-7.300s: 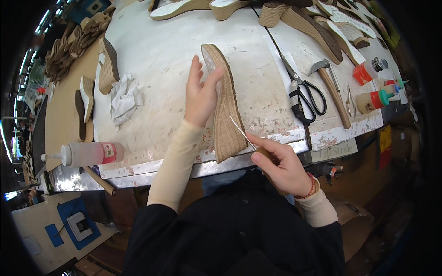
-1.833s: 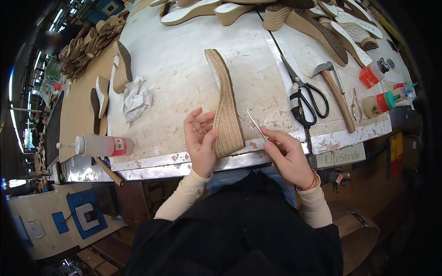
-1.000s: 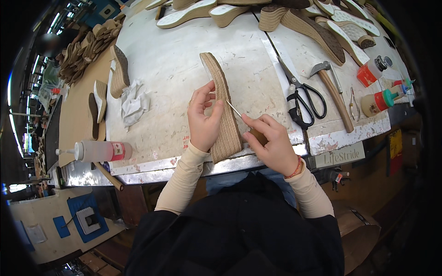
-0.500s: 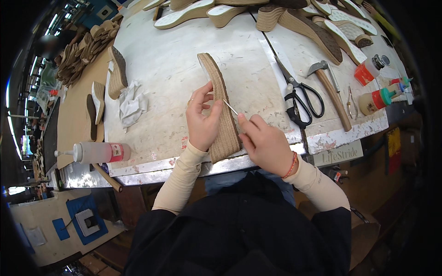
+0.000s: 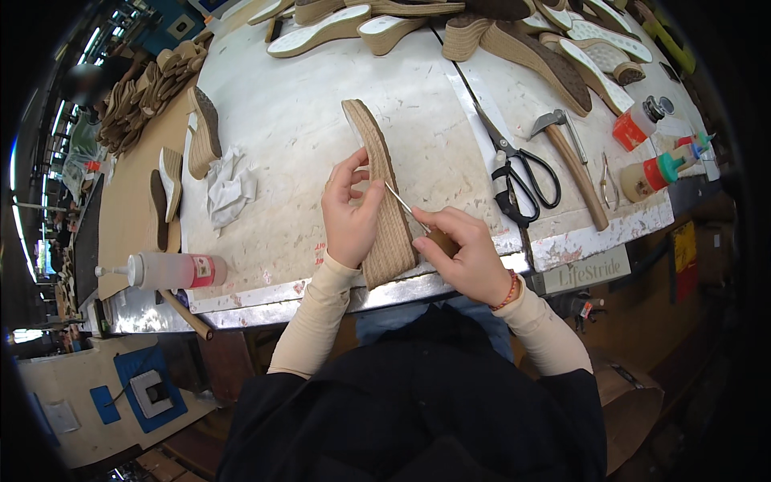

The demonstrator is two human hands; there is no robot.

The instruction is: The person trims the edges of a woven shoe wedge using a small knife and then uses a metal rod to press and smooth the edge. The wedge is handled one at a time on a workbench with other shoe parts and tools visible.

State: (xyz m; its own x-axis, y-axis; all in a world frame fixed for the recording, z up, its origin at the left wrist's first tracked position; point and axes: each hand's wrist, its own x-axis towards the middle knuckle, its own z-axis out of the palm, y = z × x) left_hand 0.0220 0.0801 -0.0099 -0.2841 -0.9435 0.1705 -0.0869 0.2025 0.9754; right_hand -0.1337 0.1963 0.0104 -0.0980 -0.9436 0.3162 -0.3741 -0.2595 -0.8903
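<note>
A wedge shoe sole (image 5: 389, 229) with woven, rope-like tan sides stands on edge near the table's front, its thick heel end toward me. My left hand (image 5: 350, 218) grips it from the left, fingers on the far side and thumb over the woven wall. In my right hand (image 5: 467, 255) is an awl (image 5: 399, 198) with a thin metal shaft and a brown handle. Its tip meets the woven side close to my left thumb; whether it has gone in, I cannot tell.
Scissors (image 5: 516, 161), a hammer (image 5: 572, 165) and pliers (image 5: 608, 183) lie to the right, beside glue bottles (image 5: 649, 178). More wedge soles (image 5: 538, 64) crowd the far side. At left are a squeeze bottle (image 5: 177, 270), crumpled white cloth (image 5: 230, 189) and a heap of soles (image 5: 152, 96).
My right hand has turned and shifted slightly down, so the awl's brown handle now shows. The awl's tip stays by my left thumb. The whole view has shifted a little.
</note>
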